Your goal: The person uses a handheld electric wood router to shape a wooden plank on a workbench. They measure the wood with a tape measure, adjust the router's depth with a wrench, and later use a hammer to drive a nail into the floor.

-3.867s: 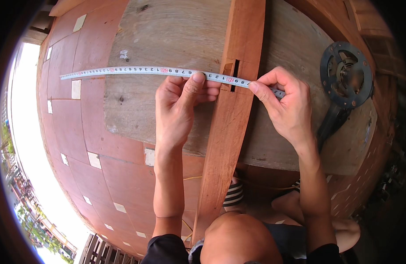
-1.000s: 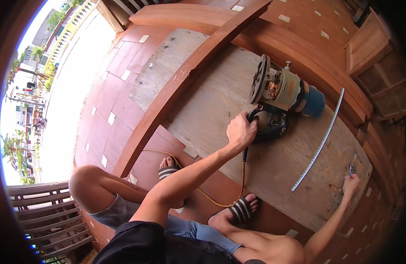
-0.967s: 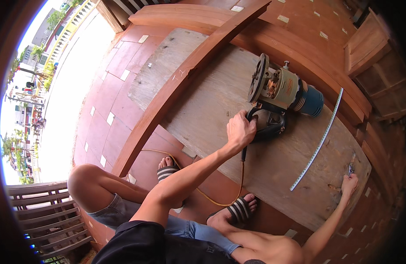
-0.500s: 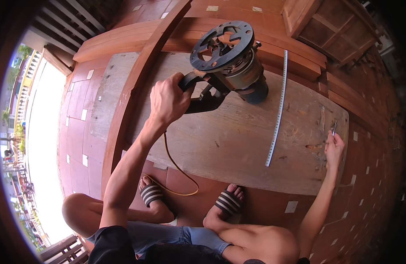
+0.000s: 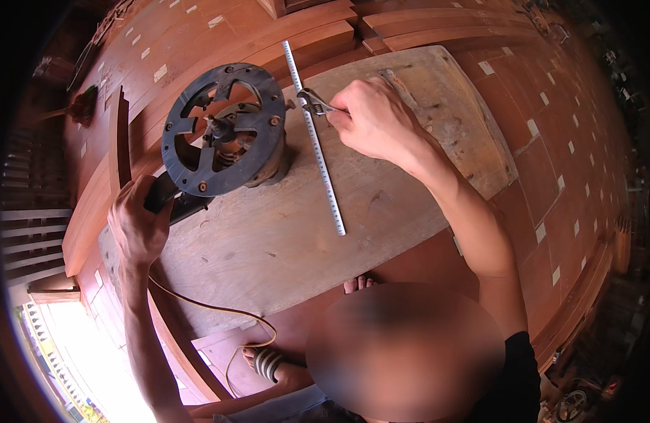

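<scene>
A router (image 5: 223,130) rests upside down on a worn wooden board (image 5: 268,254), its round black base plate tilted up and the collet showing in the middle. My left hand (image 5: 138,222) is wrapped round its black handle. My right hand (image 5: 378,120) grips an adjustable wrench (image 5: 315,103), whose jaws point left, just right of the base plate and apart from the collet. Below the wrench head, a white steel ruler (image 5: 318,151) lies across the board. The wrench's handle is mostly hidden in my fingers.
A yellow cord (image 5: 205,303) runs from beside my left wrist down toward my sandalled foot (image 5: 268,363). Long reddish wooden beams (image 5: 297,44) lie behind the board, with another beam (image 5: 119,137) at the left. Red floor tiles (image 5: 543,169) surround it.
My right hand has brought the wrench from the board's right end leftward, close to the router. The router's base plate now faces me more. The whole view has turned.
</scene>
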`<state>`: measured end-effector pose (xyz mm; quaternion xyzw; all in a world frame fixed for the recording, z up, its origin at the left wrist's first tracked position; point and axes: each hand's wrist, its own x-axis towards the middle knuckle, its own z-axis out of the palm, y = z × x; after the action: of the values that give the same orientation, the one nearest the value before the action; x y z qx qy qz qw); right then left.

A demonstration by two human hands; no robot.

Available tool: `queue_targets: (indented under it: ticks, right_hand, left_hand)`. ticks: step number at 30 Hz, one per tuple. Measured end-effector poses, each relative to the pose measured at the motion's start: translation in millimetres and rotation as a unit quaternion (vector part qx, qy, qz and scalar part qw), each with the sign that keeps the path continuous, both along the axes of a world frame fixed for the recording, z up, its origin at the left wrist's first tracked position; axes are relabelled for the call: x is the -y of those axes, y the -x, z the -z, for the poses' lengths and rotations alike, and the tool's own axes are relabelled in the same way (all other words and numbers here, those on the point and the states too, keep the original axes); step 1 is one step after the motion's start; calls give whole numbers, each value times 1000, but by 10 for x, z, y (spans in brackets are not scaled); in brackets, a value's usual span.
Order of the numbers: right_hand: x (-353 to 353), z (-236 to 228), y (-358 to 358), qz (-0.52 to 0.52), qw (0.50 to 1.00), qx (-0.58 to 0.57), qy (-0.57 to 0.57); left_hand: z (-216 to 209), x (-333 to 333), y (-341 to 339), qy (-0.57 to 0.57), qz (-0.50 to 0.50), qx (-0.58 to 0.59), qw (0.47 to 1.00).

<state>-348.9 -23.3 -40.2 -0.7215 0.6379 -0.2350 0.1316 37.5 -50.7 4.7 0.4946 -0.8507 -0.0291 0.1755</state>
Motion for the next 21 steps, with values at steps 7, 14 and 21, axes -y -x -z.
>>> queue_targets:
  ticks: [7, 14, 21]
  right_hand:
    - [-43, -126, -262, 37, 999, -9, -21]
    - [-157, -261, -345, -10, 999, -32, 16]
    - [-125, -173, -442, 9, 999, -35, 30]
  left_hand:
    - [30, 85, -63, -21, -20, 34, 999]
    - [2, -5, 409, -20, 69, -73, 995]
    - [85, 6, 699, 129, 10, 30, 991]
